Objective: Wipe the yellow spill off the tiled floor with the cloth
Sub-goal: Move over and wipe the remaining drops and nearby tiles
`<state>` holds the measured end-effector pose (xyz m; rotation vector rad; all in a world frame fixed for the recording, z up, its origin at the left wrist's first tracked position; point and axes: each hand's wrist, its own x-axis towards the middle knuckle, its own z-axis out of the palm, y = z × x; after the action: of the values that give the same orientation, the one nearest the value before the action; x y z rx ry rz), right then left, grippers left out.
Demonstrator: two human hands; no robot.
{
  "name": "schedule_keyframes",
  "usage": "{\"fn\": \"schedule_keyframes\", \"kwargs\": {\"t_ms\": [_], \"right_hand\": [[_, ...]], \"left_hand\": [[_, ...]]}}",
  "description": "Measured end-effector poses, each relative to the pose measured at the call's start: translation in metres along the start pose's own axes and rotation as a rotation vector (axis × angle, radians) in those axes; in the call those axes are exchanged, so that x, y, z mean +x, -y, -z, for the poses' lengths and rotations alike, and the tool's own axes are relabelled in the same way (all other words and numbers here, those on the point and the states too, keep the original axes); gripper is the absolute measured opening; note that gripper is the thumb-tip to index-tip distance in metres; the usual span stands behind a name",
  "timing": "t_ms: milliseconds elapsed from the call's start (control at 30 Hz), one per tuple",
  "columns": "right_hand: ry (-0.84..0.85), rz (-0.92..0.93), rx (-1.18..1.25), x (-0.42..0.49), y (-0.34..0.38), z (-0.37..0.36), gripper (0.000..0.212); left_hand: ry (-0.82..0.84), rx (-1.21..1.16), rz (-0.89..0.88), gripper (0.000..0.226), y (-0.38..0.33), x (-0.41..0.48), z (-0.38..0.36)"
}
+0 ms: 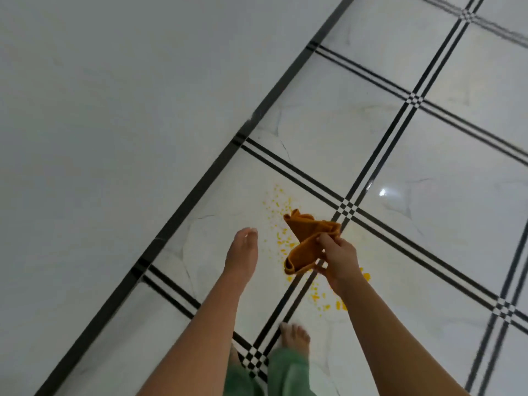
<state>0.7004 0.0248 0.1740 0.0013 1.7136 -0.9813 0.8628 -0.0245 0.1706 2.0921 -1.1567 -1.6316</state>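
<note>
Head view, looking down at the tiled floor (337,121).

Right hand (338,261): fingers and thumb curled, gripping the cloth (305,247). The cloth is orange-brown, bunched and folded over itself, with one corner standing up and a looped fold hanging below the hand. It is carried in the hand and sits directly in line with the middle of the spill as seen from above.

Left hand (243,250): extended forward, fingers straight and held together, holding nothing. It is left of the cloth and apart from it.

Yellow spill (283,238): scattered specks and larger blobs on the white marble-pattern tiles. It runs from beyond the cloth back toward the person and crosses a black double grout line. The heaviest blobs lie below the right wrist.

A bare foot (295,337) stands near the spill's near end, with green trouser legs (288,372) below it. A black skirting strip (205,175) separates the floor from a pale wall (114,95) on the left.
</note>
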Motion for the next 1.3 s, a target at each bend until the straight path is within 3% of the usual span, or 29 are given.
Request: {"fn": "schedule_keyframes", "kwargs": {"t_ms": [167,300,333,467,567,733,833,967,1033,1067,1200,1300], "right_hand": [[-0.079,0.374,-0.337,0.122,-0.017,-0.036,0.012],[0.105,0.554,-0.704,0.214,-0.044,-0.065,0.022],[0.120,0.581,-0.805,0.233,-0.054,-0.071,0.033],[-0.062,0.515,-0.841,0.323,-0.095,-0.107,0.056],[-0.098,0.455,-1.116,0.371,-0.126,-0.131,0.061],[-0.369,0.680,-1.241,0.438,-0.107,-0.144,0.065],[-0.246,0.816,-1.368,0.448,-0.083,-0.164,0.063],[0.064,1.258,-1.637,0.407,-0.157,-0.111,0.055],[0.115,1.274,-1.642,0.413,-0.147,-0.077,0.054],[0.060,1.210,-1.610,0.423,-0.128,-0.078,0.054],[-0.190,0.907,-1.427,0.439,-0.094,-0.161,0.056],[-0.040,1.162,-1.497,0.396,-0.173,-0.161,0.054]], "left_hand": [[0.009,0.047,-0.089,0.040,0.030,0.132,-0.042],[-0.002,0.085,-0.130,0.041,0.072,0.228,-0.070],[-0.007,0.113,-0.140,0.042,0.082,0.246,-0.071],[-0.093,0.402,-0.266,0.046,0.129,0.323,-0.079],[-0.191,0.695,-0.435,0.051,0.149,0.358,-0.083],[-0.346,0.850,-0.643,0.054,0.173,0.377,-0.081],[-0.383,0.851,-0.637,0.061,0.176,0.380,-0.077],[-0.364,0.899,-0.604,0.063,0.183,0.373,-0.079],[-0.353,0.897,-0.595,0.063,0.186,0.369,-0.077],[-0.351,0.903,-0.603,0.063,0.186,0.368,-0.075],[-0.366,0.915,-0.659,0.059,0.191,0.374,-0.071],[-0.370,0.908,-0.645,0.059,0.201,0.368,-0.066]]}}
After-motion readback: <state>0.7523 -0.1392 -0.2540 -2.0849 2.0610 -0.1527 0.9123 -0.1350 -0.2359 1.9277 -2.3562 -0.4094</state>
